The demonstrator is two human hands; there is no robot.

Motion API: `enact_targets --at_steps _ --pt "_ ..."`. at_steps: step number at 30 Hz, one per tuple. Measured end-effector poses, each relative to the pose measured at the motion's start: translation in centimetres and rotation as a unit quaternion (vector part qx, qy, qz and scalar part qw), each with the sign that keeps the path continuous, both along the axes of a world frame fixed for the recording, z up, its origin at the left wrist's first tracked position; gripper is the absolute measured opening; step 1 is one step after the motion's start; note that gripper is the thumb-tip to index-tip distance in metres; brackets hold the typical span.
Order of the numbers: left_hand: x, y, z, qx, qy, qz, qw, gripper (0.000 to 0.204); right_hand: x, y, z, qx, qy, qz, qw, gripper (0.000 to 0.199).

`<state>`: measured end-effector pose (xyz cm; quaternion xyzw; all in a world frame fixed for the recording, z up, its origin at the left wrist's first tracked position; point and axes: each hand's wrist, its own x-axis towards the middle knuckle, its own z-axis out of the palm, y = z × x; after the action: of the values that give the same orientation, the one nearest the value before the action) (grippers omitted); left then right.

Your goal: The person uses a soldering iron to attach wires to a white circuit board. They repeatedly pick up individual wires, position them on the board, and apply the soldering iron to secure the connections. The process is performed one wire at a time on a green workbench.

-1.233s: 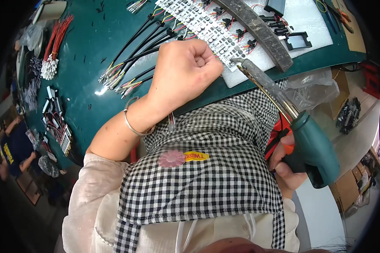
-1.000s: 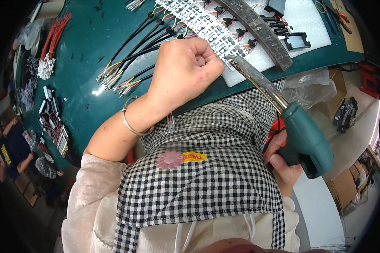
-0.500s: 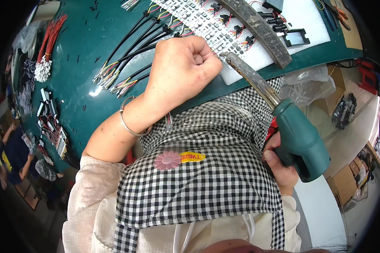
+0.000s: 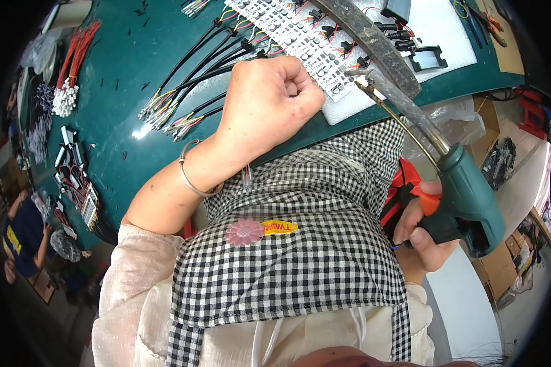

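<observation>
My right hand [image 4: 425,235] grips the dark handle of a green soldering gun [image 4: 474,189], fingers wrapped below its orange trigger. Its long metal barrel and thin solder feed tube point up and left toward a white strip of circuit boards [image 4: 294,40]. The tip is near the strip's near end; I cannot tell whether it touches. My left hand [image 4: 269,101] is closed in a fist beside that end, and what its fingers hold is hidden. A few thin wire ends [image 4: 246,177] hang below my left wrist. Black cables [image 4: 193,76] with stripped, coloured ends fan out left of the strip.
A dark metal bar [image 4: 373,46] lies across the boards on a white foam sheet [image 4: 447,46]. Bundled red wires [image 4: 76,55] and a pile of connectors [image 4: 73,159] sit at the left. Pliers [image 4: 493,27] lie at the far right. Another person [image 4: 21,229] is at left.
The soldering gun in my right hand has shifted right, turning so its feed tube and orange trigger show. My left fist has moved only slightly.
</observation>
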<state>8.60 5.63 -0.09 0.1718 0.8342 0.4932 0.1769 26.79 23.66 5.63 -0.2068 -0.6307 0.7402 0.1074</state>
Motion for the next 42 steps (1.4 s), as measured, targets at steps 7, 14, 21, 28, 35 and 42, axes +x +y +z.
enact_targets --at_steps 7,14,21,28,35,42 --pt "0.0 0.0 -0.2 -0.006 0.006 -0.004 1.0 0.017 1.3 -0.7 -0.6 0.001 -0.032 -0.039 0.999 0.064" --pt "-0.3 -0.4 0.2 0.008 -0.079 -0.011 0.997 0.017 1.8 -0.6 -0.5 0.004 -0.047 -0.03 0.998 0.063" --pt "0.5 -0.1 -0.4 -0.007 -0.003 0.002 1.0 0.015 1.9 -1.0 -0.4 0.028 -0.074 -0.013 0.997 0.058" --pt "0.3 -0.1 -0.2 -0.01 0.024 -0.008 1.0 0.015 2.3 -1.2 -0.4 0.015 -0.085 -0.012 0.996 0.053" --pt "0.2 -0.1 -0.2 -0.009 0.042 -0.006 0.999 0.012 2.1 -1.1 -0.1 0.111 -0.109 0.029 0.987 0.05" --pt "0.3 0.0 -0.5 -0.005 0.073 -0.001 0.997 0.01 2.1 -1.0 -0.1 0.11 -0.125 0.023 0.986 0.043"
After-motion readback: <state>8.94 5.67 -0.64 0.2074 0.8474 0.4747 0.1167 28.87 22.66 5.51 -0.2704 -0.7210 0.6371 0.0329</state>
